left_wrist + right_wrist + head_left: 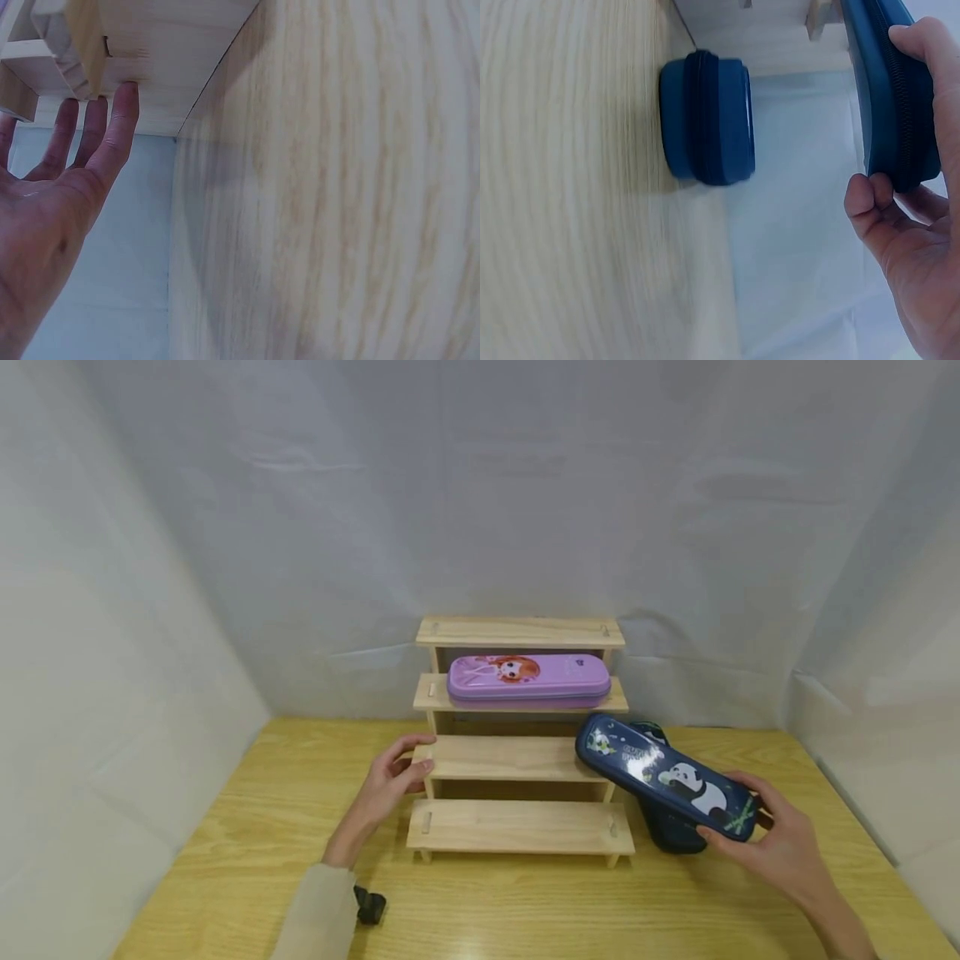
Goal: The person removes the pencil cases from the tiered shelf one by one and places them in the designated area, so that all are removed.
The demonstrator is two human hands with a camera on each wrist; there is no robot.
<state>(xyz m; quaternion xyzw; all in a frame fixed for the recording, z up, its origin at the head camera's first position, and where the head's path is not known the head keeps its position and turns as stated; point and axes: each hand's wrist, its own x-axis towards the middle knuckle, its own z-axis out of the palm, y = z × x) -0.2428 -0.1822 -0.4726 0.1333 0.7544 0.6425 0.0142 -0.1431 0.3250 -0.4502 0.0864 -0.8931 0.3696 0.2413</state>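
A tiered wooden display shelf (517,824) stands on the table. My left hand (393,774) grips the left end of its second-lowest plank; in the left wrist view the fingers (120,131) reach the wood and the thumb is hidden. My right hand (783,839) holds a navy pencil case (637,758) with a panda picture by its right end, tilted, its far end over the right end of that plank. Partly covered below it, a second dark blue pencil case (675,837) lies on the table. On the second-highest plank rests a purple pencil case (555,677) with a cartoon girl.
A small black object (370,906) is beside the left sleeve (318,910). Pale sheeting (525,510) hangs behind the shelf and along both sides of the yellow wood-grain table (517,914).
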